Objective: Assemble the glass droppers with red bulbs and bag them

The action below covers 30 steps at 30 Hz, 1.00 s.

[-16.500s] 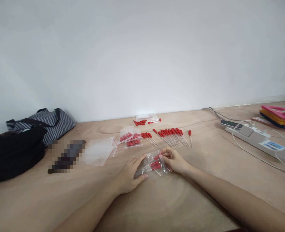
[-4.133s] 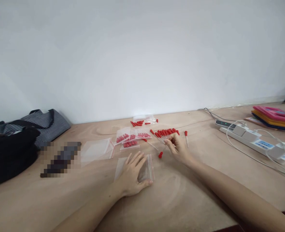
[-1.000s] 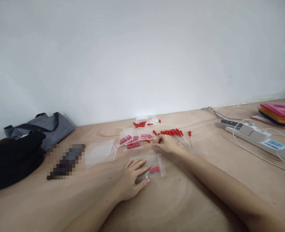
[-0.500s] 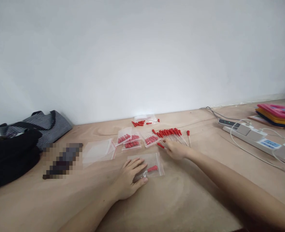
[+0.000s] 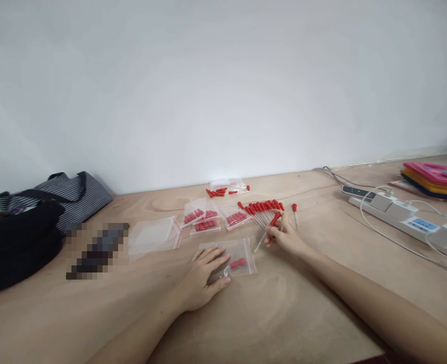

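Note:
My left hand (image 5: 203, 278) lies flat with fingers spread on a clear zip bag (image 5: 246, 247). Inside that bag shows a dropper with a red rubber bulb (image 5: 237, 263). In my right hand (image 5: 286, 237) is another glass dropper (image 5: 275, 219), pinched near its red bulb, its clear tube slanting down toward the bag's zip edge. Just beyond that hand, a row of loose red-bulbed droppers (image 5: 263, 206) lies fanned out, with a single dropper (image 5: 294, 208) apart on the right. Filled zip bags of droppers (image 5: 235, 218) rest to the left of the row.
Flat unfilled zip bags (image 5: 151, 235) lie left of the filled ones. Loose red bulbs (image 5: 218, 192) are near the wall. A power strip (image 5: 405, 217) with cables and a coloured stack (image 5: 436, 177) stand right. A striped bag (image 5: 90, 194) and black cloth (image 5: 22, 242) sit left.
My right hand has lifted a dropper from the table and turned it so its bulb points up and away. The left hand stays on the bag.

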Each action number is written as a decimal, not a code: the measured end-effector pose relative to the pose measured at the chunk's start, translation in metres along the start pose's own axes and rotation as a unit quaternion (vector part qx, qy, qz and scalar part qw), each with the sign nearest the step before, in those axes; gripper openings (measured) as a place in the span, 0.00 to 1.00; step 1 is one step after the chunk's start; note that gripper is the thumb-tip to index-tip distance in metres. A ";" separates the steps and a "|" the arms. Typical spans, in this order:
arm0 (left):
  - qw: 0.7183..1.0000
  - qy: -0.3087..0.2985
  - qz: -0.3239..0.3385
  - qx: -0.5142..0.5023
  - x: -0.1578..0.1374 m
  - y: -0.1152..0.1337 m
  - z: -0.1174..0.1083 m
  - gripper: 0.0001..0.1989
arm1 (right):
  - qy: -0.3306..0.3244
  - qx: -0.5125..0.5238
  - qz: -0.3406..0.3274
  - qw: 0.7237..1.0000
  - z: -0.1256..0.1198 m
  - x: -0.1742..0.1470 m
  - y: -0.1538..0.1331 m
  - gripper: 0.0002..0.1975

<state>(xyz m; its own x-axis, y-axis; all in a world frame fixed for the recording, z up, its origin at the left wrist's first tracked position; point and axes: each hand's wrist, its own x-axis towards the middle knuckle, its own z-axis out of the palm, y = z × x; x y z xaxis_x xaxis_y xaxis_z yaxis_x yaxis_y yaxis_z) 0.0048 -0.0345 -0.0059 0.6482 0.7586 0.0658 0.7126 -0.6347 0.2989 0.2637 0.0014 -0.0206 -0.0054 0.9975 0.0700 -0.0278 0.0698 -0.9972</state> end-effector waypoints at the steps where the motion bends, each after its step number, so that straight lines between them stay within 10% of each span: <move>1: 1.000 -0.003 -0.002 0.001 0.000 0.000 0.000 0.24 | 0.014 0.005 0.000 1.000 0.003 0.000 0.002 0.30; 11: 1.000 -0.006 -0.004 0.003 0.001 0.002 -0.002 0.20 | 0.003 0.086 0.030 0.996 0.022 -0.013 0.011 0.21; 30: 1.000 -0.006 -0.012 0.004 0.002 0.002 -0.001 0.21 | -0.211 -0.076 0.042 0.974 0.038 -0.008 0.015 0.14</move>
<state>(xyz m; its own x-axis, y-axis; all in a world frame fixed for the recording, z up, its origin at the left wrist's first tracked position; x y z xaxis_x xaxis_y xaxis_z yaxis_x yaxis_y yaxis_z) 0.0073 -0.0343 -0.0042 0.6343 0.7716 0.0477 0.7298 -0.6179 0.2925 0.2250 -0.0060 -0.0351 -0.4118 0.9104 -0.0396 0.1383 0.0195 -0.9902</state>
